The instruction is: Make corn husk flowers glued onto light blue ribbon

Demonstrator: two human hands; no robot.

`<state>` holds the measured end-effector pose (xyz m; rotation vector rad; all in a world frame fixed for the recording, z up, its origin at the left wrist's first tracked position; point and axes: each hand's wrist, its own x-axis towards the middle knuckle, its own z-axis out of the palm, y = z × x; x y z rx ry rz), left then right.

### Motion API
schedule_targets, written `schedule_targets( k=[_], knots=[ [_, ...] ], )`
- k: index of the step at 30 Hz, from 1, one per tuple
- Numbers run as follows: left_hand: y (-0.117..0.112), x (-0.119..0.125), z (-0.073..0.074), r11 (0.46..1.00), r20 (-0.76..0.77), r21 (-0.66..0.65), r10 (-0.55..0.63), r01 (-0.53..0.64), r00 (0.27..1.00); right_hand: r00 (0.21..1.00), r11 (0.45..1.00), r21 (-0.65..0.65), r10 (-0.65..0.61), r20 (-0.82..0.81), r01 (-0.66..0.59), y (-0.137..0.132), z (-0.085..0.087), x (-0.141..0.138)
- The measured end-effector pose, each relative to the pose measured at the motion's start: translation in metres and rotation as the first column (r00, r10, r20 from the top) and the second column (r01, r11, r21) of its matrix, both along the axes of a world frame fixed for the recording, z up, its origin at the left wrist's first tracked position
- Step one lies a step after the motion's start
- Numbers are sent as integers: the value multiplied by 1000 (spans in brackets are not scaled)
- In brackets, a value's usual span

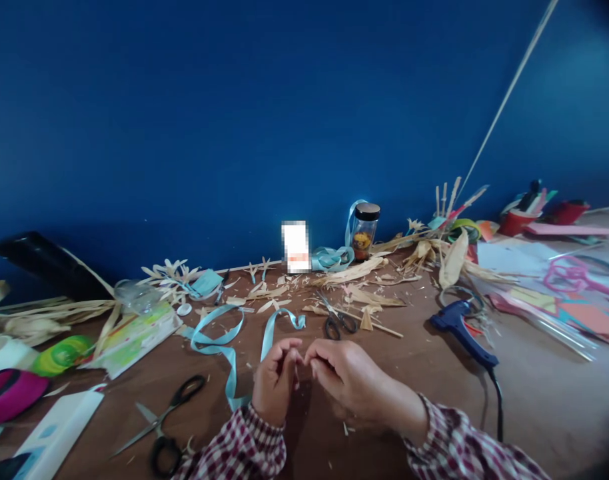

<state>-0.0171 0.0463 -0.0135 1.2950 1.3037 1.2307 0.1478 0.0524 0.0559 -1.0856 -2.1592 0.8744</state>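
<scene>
My left hand (274, 383) and my right hand (352, 383) meet fingertip to fingertip over the brown table (414, 373), both with fingers curled in a pinch. What they pinch is too small to make out. A light blue ribbon (229, 343) curls on the table just left of my left hand and runs under it. Both wrists wear red-and-white checked sleeves (244, 450).
Black scissors (162, 420) lie at the front left, smaller scissors (337, 320) beyond my hands. A blue glue gun (462, 330) lies to the right. Dry husk strips (354, 273), a jar (364, 230) and coloured paper (564, 300) crowd the back and right.
</scene>
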Motion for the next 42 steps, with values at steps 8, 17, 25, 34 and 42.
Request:
schedule_targets(
  k=[8, 17, 25, 34, 42],
  knots=[
    [-8, 6, 4, 985, -232, 111, -106, 135, 967, 976, 995, 103, -27, 215, 5, 19, 11, 7],
    [-11, 3, 0, 955, -365, 252, -59, 160, 929, 906, 966, 259, -122, 404, 15, 82, 4, -51],
    [-13, 5, -1, 959, -355, 242, -55, 148, 933, 841, 974, 219, -79, 536, -48, 116, -19, -87],
    [-12, 5, 3, 957, -296, 257, -55, 135, 954, 856, 977, 212, -95, 508, -17, 134, -32, -114],
    [-11, 6, 6, 970, -243, 237, 15, 44, 970, 957, 992, 103, -93, 275, 66, 137, -29, -101]
  ],
)
